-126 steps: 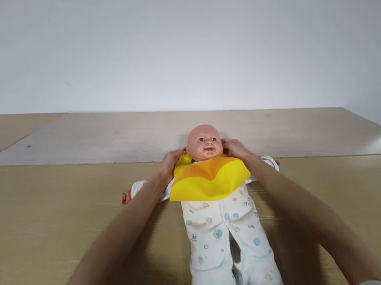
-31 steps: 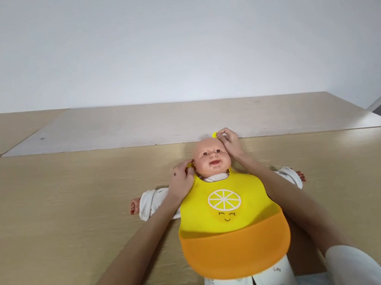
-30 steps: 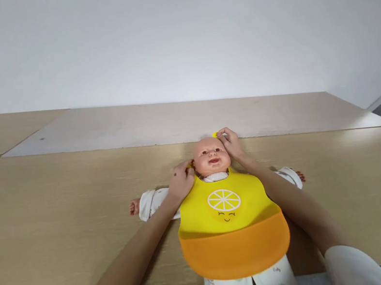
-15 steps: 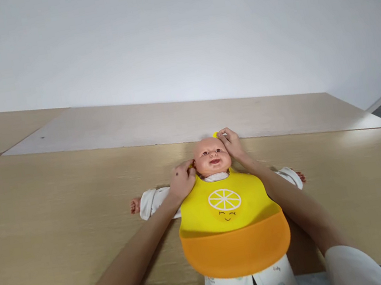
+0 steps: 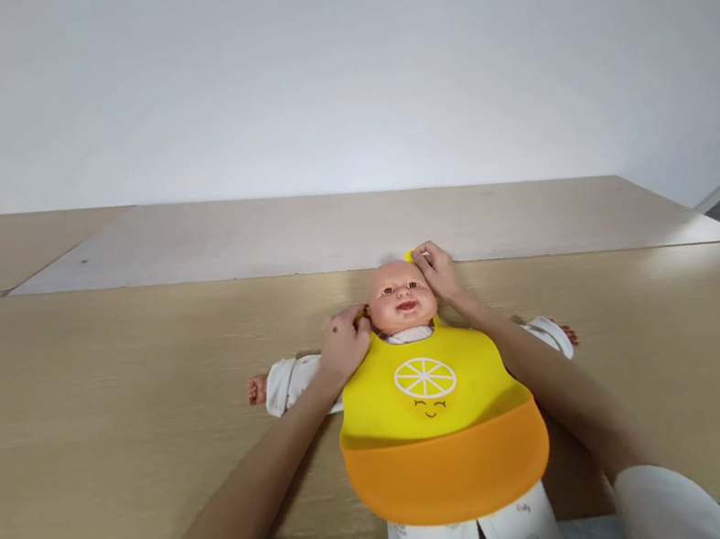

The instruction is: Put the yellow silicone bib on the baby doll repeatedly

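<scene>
A baby doll (image 5: 399, 293) lies on its back in white printed clothes, arms spread and head toward the far side. Over its chest is a yellow bib (image 5: 426, 388) with a lemon-slice face and an orange catch pocket. My right hand (image 5: 436, 270) is closed by the right of the doll's head, pinching a yellow strap end of the bib that shows past the fingertips. At the left side of the neck, my left hand (image 5: 346, 342) has its fingers curled round the other yellow strap. Part of each strap is hidden behind the head and my fingers.
The doll rests on a light wooden table (image 5: 115, 424), its legs reaching past the near edge. A pale board strip (image 5: 296, 225) runs along the back, below a white wall (image 5: 300, 85). Something black, partly seen, stands under the table at lower left.
</scene>
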`<state>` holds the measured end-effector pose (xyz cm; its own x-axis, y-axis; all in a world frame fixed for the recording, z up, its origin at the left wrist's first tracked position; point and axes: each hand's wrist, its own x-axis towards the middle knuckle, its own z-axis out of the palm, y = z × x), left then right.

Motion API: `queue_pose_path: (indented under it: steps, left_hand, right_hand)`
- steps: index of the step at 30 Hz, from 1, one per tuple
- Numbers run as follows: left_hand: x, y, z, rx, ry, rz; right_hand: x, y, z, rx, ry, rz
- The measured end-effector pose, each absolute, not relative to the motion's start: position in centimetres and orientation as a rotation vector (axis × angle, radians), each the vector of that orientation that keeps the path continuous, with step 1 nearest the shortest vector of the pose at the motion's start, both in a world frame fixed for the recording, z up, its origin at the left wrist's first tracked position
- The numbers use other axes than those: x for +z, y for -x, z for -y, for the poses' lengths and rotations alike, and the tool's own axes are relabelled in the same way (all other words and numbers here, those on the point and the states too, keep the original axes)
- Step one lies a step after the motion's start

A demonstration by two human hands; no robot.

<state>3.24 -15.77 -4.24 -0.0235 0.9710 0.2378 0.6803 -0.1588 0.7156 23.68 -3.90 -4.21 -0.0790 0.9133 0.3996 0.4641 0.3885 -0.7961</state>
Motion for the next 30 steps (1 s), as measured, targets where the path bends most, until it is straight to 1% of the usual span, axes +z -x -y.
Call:
queue_pose_path:
  steps: [3,6,8,11,13,15,17,20,22,24,26,28,29,30]
  left_hand:
    - [-4.1,-2.8,15.5,1.216,-1.703,-1.813]
    - [-3.4,-2.2,15.7,1.527,-1.625,-1.694]
    - [-2.5,-2.3,16.4,1.689,-1.689,-1.567]
    - [-0.9,-3.3,18.4,1.827,-1.856,-1.446]
    - [0.0,-4.4,19.9,1.862,-1.975,-1.332]
    - [0.6,-5.4,21.3,1.878,-2.106,-1.172]
    - [1.0,-6.0,22.1,1.863,-2.136,-1.1]
    - [1.9,-5.0,22.4,1.731,-1.951,-1.195]
    - [2.6,-3.1,21.9,1.497,-1.77,-1.264]
    - [3.0,-0.6,21.2,1.31,-1.531,-1.339]
    - [2.9,1.6,20.5,1.28,-1.372,-1.519]
    - [2.4,2.8,20.0,1.111,-1.401,-1.536]
    - [2.1,2.9,19.8,1.015,-1.464,-1.529]
    - [1.7,2.7,19.7,0.932,-1.538,-1.504]
  right_hand:
    - [-2.3,-24.5,3.9,0.389,1.413,1.717]
    - [1.3,-25.5,5.1,0.292,1.383,1.627]
    - [4.1,-25.8,7.1,0.414,1.237,1.617]
    - [7.3,-24.9,11.6,0.889,1.012,1.792]
    - [8.1,-23.4,14.4,1.176,0.843,2.008]
    - [7.8,-21.8,16.2,1.184,0.695,2.119]
    - [7.1,-21.1,16.9,1.141,0.644,2.11]
    - [7.0,-22.7,18.0,1.139,0.739,1.915]
    - [7.9,-25.2,20.4,1.018,0.864,1.741]
    - [9.5,-28.1,24.1,0.725,0.992,1.584]
    - [11.1,-30.9,27.9,0.424,1.053,1.362]
    - [12.2,-34.1,30.2,0.167,1.171,1.143]
    - [12.5,-35.8,30.5,0.102,1.239,1.097]
    - [12.6,-37.8,30.1,0.117,1.281,1.113]
